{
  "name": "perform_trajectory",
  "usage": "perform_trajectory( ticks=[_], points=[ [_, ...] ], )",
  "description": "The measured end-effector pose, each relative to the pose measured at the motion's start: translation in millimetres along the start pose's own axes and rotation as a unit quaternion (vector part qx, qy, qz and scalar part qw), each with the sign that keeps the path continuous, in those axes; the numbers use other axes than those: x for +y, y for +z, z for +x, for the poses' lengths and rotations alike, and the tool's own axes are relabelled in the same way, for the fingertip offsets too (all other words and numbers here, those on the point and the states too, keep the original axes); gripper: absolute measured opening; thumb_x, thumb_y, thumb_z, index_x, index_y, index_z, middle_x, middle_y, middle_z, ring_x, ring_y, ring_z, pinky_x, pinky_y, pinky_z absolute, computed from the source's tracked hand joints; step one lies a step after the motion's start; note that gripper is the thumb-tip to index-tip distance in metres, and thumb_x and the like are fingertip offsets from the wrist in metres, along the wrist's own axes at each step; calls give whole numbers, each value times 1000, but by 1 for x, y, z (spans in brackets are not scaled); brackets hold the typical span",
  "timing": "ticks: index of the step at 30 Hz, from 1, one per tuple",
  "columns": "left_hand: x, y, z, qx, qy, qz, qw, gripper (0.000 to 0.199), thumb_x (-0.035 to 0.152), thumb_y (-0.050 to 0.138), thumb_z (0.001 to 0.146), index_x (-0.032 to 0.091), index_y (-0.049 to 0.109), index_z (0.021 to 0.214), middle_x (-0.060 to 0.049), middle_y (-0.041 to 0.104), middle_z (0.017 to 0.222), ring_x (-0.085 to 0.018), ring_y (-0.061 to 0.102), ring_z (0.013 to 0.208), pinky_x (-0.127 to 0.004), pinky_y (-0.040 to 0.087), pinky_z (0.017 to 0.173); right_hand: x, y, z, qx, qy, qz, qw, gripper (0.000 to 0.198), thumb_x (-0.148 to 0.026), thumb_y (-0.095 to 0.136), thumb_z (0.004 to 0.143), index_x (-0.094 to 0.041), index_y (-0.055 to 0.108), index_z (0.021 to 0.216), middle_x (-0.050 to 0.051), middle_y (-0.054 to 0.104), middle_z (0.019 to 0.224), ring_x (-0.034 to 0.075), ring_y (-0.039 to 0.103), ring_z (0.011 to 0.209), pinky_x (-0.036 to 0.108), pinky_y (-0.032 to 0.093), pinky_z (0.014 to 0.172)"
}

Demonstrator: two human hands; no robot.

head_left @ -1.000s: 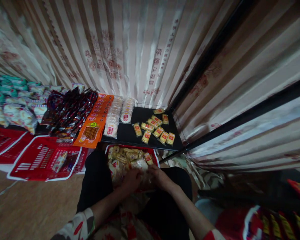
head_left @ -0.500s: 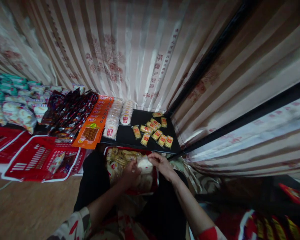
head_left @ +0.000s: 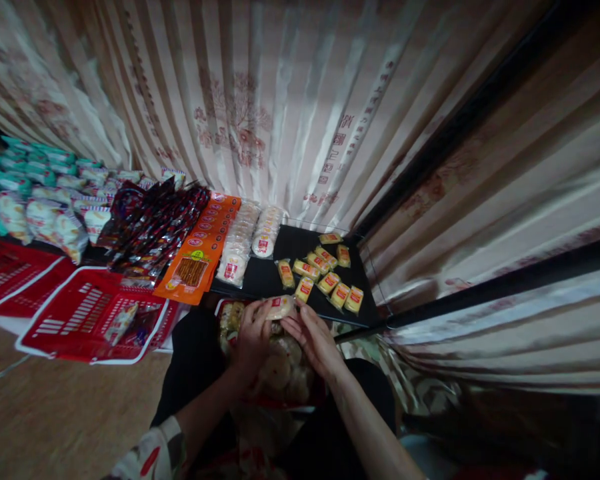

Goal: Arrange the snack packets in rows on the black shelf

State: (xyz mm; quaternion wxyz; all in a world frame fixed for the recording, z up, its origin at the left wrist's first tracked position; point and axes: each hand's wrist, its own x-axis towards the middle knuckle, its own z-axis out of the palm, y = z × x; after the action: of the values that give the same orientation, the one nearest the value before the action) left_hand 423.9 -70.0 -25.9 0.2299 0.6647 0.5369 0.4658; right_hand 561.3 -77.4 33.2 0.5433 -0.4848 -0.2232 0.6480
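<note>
Between my two hands is a round white packaged pastry (head_left: 281,307) in clear wrap with a red label. My left hand (head_left: 253,337) grips its left side, and my right hand (head_left: 314,337) pinches its right edge. Below the hands, a red basket (head_left: 307,402) on my lap holds several wrapped pastries (head_left: 276,369), partly hidden by my hands. Just beyond lies a black shelf (head_left: 260,275) with two rows of round white pastries (head_left: 233,265), the second row (head_left: 264,241) being shorter. Small yellow wrapped cakes (head_left: 329,283) are scattered to their right.
Left along the shelf are an orange snack packet (head_left: 193,263), a heap of dark shiny packets (head_left: 155,223), white bags (head_left: 55,223) and green bags (head_left: 35,163). Red baskets (head_left: 75,320) stand below at the left. Behind hangs a pleated curtain (head_left: 290,100), with black bars (head_left: 445,127) at the right.
The pastry has risen from over the basket toward the shelf's front edge, tilting so its label shows. Both hands moved up with it, and the view has shifted slightly left.
</note>
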Motion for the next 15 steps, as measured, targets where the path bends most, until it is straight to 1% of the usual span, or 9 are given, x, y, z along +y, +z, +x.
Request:
perform_trajectory(
  ticks=[1, 3, 5, 7, 9, 11, 15],
  points=[
    [0, 0, 1, 4, 24, 21, 999, 34, 17, 40, 87, 21, 56, 118, -10, 53, 115, -20, 50, 108, -39, 43, 95, -1, 5, -1, -16, -5, 10, 1000, 54, -42, 72, 69, -23, 54, 117, 5, 69, 98, 16, 65, 89, 33, 51, 85],
    [-1, 0, 3, 15, 60, 57, 996, 35, 17, 41, 88, 22, 55, 119, -11, 48, 119, -21, 47, 112, -40, 44, 94, -2, 12, 0, -24, -16, 13, 999, 61, -37, 74, 67, -25, 51, 122, 4, 68, 100, 16, 65, 89, 34, 51, 84],
    [-2, 1, 4, 25, 92, 87, 992, 36, 16, 41, 88, 21, 53, 121, -12, 45, 122, -23, 43, 115, -42, 44, 94, -1, 16, 6, -16, -17, 5, 1000, 66, -33, 77, 63, -27, 50, 124, 3, 68, 102, 17, 64, 90, 33, 52, 82],
    [-3, 2, 5, 28, 120, 108, 987, 38, 15, 42, 87, 21, 51, 124, -13, 42, 125, -24, 39, 120, -44, 42, 96, 0, 17, 13, -2, -20, -7, 1000, 67, -32, 77, 62, -27, 51, 123, 3, 67, 106, 17, 64, 91, 31, 52, 80],
    [-4, 4, 6, 24, 133, 120, 984, 40, 14, 42, 86, 20, 49, 125, -13, 41, 127, -25, 36, 123, -46, 40, 98, 1, 16, 22, 10, -23, -24, 999, 65, -32, 76, 62, -27, 52, 122, 4, 65, 109, 17, 63, 92, 30, 52, 77],
    [-3, 5, 7, 11, 132, 128, 983, 42, 13, 41, 85, 20, 47, 126, -13, 39, 131, -26, 33, 127, -46, 40, 99, 0, 14, 32, 24, -26, -46, 998, 65, -33, 76, 61, -26, 52, 121, 4, 65, 109, 18, 63, 90, 29, 52, 73],
    [3, 10, 14, -27, 132, 142, 981, 49, 13, 40, 85, 16, 38, 134, -15, 30, 142, -28, 22, 136, -47, 36, 104, -11, 15, 59, 65, -49, -100, 992, 64, -34, 76, 57, -23, 53, 116, 3, 68, 96, 16, 64, 79, 28, 50, 70]
  ],
)
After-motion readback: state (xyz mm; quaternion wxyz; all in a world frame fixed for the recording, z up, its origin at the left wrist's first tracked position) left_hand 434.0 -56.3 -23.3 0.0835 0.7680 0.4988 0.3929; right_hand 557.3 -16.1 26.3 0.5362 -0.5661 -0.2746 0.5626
